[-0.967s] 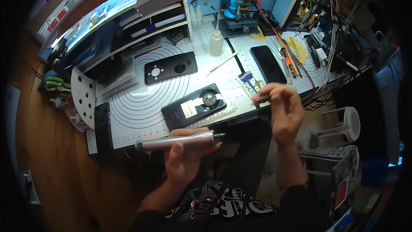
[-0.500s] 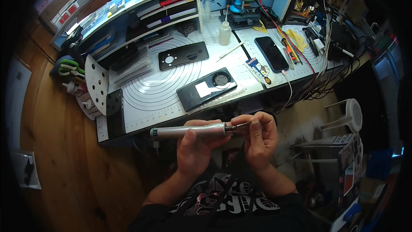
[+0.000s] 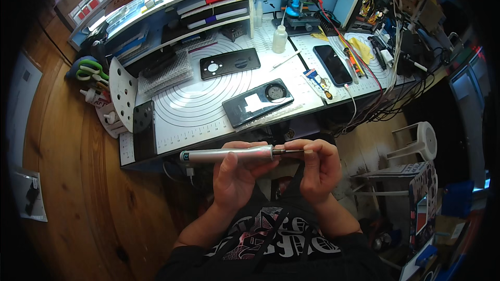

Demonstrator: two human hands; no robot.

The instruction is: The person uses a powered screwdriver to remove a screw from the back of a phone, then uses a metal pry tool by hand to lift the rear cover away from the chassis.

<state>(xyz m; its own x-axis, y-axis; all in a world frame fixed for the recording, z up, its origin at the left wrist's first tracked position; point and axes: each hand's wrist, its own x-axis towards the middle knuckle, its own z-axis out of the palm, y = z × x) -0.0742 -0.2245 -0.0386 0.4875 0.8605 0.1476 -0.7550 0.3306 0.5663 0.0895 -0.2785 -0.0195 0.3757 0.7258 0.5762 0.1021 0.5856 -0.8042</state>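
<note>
My left hand (image 3: 237, 174) grips a silver pen-shaped electric screwdriver (image 3: 224, 154), held level in front of my lap, below the workbench edge. My right hand (image 3: 317, 169) pinches the dark bit end (image 3: 289, 151) of that screwdriver with thumb and fingers. On the white work mat (image 3: 177, 112) above lies a black phone (image 3: 258, 102) with its back up, showing a round camera ring. A separate black back cover (image 3: 229, 63) lies farther up the mat.
A second black phone (image 3: 335, 64) lies at the right of the bench beside a small bit holder (image 3: 319, 83), a squeeze bottle (image 3: 279, 39), cables and tools. Shelves and green scissors (image 3: 88, 70) sit at the left. A white stool (image 3: 416, 143) stands to the right.
My right hand left the bench edge and came to the screwdriver's tip. Both hands and the screwdriver drew down and closer to my body.
</note>
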